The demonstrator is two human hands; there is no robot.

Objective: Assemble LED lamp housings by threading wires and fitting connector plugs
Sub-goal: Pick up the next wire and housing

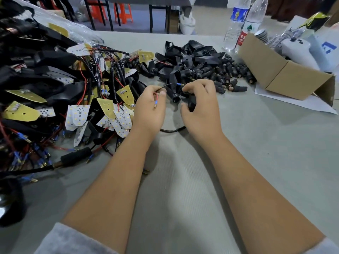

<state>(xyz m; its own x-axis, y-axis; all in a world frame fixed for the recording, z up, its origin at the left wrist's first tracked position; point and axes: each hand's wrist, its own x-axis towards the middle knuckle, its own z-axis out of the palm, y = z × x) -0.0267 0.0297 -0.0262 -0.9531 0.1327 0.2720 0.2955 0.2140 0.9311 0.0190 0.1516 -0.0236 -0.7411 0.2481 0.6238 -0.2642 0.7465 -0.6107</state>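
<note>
My left hand (150, 107) pinches a thin black wire (167, 85) and a red wire (156, 97) whose blue-sleeved terminal hangs over my palm. The black wire arcs across to my right hand (199, 105). That hand pinches the wire's blue-sleeved end (177, 84) at its fingertips and grips a black connector plug (191, 104) lower down. A black lamp housing (174, 92) lies on the table between the two hands. A thick black cable (172, 130) curves under both wrists.
A big heap of wired LED boards and black housings (73, 85) fills the left side. Loose black housings and connector plugs (201, 65) are piled behind my hands. An open cardboard box (282, 74) and two water bottles (244, 21) stand at the right.
</note>
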